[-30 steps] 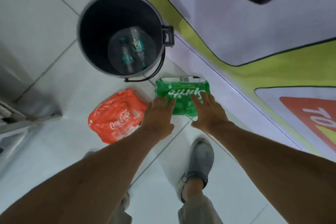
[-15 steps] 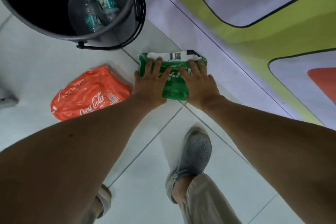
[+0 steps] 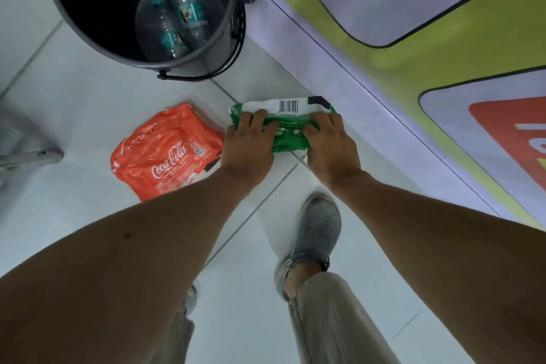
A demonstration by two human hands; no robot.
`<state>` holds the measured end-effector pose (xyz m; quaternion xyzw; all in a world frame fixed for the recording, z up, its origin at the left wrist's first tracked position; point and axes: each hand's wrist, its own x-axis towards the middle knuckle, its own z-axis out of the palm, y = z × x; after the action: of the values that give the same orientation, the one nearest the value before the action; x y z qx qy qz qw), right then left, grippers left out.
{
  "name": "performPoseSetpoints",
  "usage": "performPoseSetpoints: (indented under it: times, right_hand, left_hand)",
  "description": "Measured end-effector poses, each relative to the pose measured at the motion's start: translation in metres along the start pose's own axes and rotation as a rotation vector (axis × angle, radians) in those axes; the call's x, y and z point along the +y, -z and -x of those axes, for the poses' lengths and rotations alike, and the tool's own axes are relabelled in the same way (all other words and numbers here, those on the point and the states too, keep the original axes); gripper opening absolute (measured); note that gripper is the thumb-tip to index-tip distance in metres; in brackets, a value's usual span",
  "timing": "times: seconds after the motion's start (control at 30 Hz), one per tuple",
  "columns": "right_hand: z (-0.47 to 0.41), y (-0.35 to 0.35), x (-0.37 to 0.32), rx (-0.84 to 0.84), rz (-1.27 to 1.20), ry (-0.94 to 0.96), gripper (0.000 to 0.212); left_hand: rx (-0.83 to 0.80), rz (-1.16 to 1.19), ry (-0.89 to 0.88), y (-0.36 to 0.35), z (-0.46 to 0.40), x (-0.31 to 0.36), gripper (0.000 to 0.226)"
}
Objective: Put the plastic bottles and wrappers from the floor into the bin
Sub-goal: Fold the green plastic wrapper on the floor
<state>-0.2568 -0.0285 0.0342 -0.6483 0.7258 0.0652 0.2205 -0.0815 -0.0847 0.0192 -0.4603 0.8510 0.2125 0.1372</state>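
Note:
A green Sprite wrapper [image 3: 288, 139] lies on the white floor tiles, its white barcode strip turned up along the far edge. My left hand [image 3: 248, 145] grips its left end and my right hand [image 3: 332, 145] its right end, fingers curled into the plastic, which bunches between them. A red Coca-Cola wrapper [image 3: 165, 154] lies flat just left of my left hand, untouched. The dark round bin [image 3: 88, 21] stands beyond both wrappers at the upper left, with two clear plastic bottles [image 3: 177, 21] at its bottom.
A large printed banner [image 3: 413, 47] in yellow-green, white and red lies along the floor on the right. My grey shoe [image 3: 316, 230] is planted behind the green wrapper. A grey metal leg [image 3: 26, 156] juts in at the left edge.
Both hands went from resting flat on the green wrapper to curling around it, crumpling it and folding its near part in. The view has also shifted slightly.

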Motion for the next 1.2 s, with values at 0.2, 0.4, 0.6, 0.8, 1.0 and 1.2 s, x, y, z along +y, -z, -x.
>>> performPoseSetpoints:
  times: [0.2,0.4,0.6,0.8,1.0,1.2]
  right_hand:
    - [0.048,0.098,-0.036,0.088,-0.03,-0.024,0.034]
    - [0.053,0.177,-0.072,0.23,-0.065,-0.027,0.038]
    - [-0.005,0.225,-0.119,0.328,-0.083,0.064,0.036]
    - [-0.098,0.213,-0.163,0.293,0.095,0.149,0.029]
    - [-0.153,0.181,-0.212,0.13,0.316,0.107,0.024]
    - [-0.147,0.168,-0.232,-0.031,0.299,0.044,0.061]
  left_hand:
    - [0.067,0.086,-0.03,0.101,0.056,0.012,0.047]
    - [0.182,0.12,-0.041,0.196,0.078,-0.004,0.057]
    - [0.191,0.122,0.019,0.26,0.052,-0.064,0.058]
    - [0.08,0.058,0.101,0.244,-0.006,-0.142,0.067]
    - [0.155,0.196,0.132,0.207,-0.013,-0.196,0.066]
    - [0.424,0.259,0.143,0.178,0.051,-0.212,0.052]
